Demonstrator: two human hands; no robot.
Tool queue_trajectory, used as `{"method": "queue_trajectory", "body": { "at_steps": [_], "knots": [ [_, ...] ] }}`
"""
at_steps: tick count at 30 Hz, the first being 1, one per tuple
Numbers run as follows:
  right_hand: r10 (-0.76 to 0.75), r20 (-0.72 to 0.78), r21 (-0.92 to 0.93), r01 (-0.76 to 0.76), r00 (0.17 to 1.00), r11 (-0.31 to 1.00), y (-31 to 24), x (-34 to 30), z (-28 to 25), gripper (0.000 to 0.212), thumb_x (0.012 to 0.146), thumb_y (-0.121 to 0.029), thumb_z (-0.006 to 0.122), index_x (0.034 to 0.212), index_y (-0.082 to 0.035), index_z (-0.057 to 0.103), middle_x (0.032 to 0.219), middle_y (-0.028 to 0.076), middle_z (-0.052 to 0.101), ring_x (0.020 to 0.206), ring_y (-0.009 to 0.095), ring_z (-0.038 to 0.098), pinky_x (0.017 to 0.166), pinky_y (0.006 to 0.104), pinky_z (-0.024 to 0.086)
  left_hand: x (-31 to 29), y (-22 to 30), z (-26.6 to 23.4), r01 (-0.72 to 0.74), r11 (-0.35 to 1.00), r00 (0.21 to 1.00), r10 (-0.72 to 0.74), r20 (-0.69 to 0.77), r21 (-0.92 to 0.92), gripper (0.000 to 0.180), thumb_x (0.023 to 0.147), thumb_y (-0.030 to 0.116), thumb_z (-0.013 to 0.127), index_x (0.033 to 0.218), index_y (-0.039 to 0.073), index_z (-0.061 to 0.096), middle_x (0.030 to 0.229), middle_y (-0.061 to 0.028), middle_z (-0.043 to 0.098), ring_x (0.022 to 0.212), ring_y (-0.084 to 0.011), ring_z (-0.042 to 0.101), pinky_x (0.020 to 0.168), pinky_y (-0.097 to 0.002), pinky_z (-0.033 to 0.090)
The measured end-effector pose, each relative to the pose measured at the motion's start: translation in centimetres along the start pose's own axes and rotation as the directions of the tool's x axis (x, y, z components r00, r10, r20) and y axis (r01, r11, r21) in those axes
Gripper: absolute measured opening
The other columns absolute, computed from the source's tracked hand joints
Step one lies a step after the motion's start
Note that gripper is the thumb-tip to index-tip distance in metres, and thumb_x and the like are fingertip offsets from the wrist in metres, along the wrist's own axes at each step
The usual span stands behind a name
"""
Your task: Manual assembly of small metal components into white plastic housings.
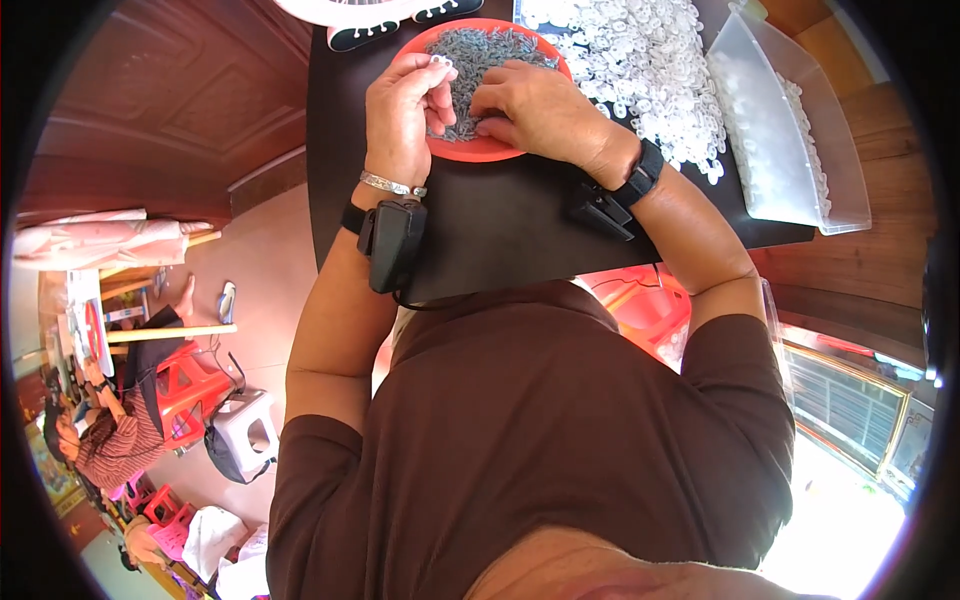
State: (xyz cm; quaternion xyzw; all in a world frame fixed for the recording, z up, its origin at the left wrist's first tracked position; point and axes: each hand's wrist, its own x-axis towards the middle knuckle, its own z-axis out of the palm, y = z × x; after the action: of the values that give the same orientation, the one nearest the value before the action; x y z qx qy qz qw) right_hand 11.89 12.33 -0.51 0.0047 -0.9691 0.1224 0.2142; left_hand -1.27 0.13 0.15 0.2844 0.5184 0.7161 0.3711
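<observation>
A shallow red bowl [478, 151] on the black table holds a heap of small grey, slender pieces [490, 45]. My left hand [402, 108] is over its left side, fingers curled, with a small white plastic piece [441, 62] pinched between thumb and forefinger. At the bowl's right side my right hand [545, 108] reaches in, its fingertips pressed together down at the grey pieces; whatever they grip is hidden. Beyond my right hand lies a big spread pile of white, ring-like plastic pieces [640, 60].
A translucent plastic bin [770, 150] with more white pieces stands at the right on the black table [480, 220]. A black-and-white shoe-like object [362, 35] sits past the bowl. At far left, another person [125, 440] sits near red stools [190, 395].
</observation>
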Motion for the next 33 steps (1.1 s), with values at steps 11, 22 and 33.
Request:
{"method": "queue_trajectory", "body": {
  "at_steps": [11, 22, 33],
  "knots": [
    [0.341, 0.023, 0.404, -0.321, 0.940, 0.857, 1.0, 0.4, -0.2, 0.017, 0.083, -0.022, 0.062, 0.084, -0.006, 0.067, 0.072, 0.008, 0.066, 0.067, 0.022, 0.063, 0.065, 0.0333, 0.049, -0.1, 0.2, 0.1, 0.014, 1.000, 1.000, -0.014, -0.012, -0.015, 0.016, 0.086, 0.016, 0.054, 0.085, 0.001, 0.060, 0.065, -0.0016, 0.055, 0.054, -0.0110, 0.052, 0.048, -0.0214, 0.036],
    [0.427, 0.131, 0.629, -0.408, 0.895, 0.662, 1.7, 0.9, -1.5, 0.023, 0.090, -0.025, 0.058, 0.084, -0.003, 0.061, 0.069, 0.001, 0.059, 0.066, 0.008, 0.054, 0.062, 0.0231, 0.044, -0.4, 0.6, 0.5, 0.017, 0.999, 1.000, -0.018, 0.012, 0.044, 0.017, 0.087, 0.016, 0.053, 0.085, 0.001, 0.060, 0.069, -0.0017, 0.057, 0.056, -0.0094, 0.053, 0.050, -0.0198, 0.038],
    [0.309, 0.060, 0.564, -0.288, 0.949, 0.774, 1.3, 0.8, -2.7, 0.012, 0.085, -0.011, 0.061, 0.091, -0.001, 0.061, 0.080, 0.003, 0.063, 0.077, 0.010, 0.057, 0.073, 0.0245, 0.046, -0.5, 0.1, 0.7, 0.026, 0.990, 0.994, -0.041, 0.102, 0.140, 0.016, 0.086, 0.016, 0.054, 0.082, 0.002, 0.060, 0.069, -0.0022, 0.058, 0.056, -0.0091, 0.053, 0.051, -0.0200, 0.039]
  ]
}}
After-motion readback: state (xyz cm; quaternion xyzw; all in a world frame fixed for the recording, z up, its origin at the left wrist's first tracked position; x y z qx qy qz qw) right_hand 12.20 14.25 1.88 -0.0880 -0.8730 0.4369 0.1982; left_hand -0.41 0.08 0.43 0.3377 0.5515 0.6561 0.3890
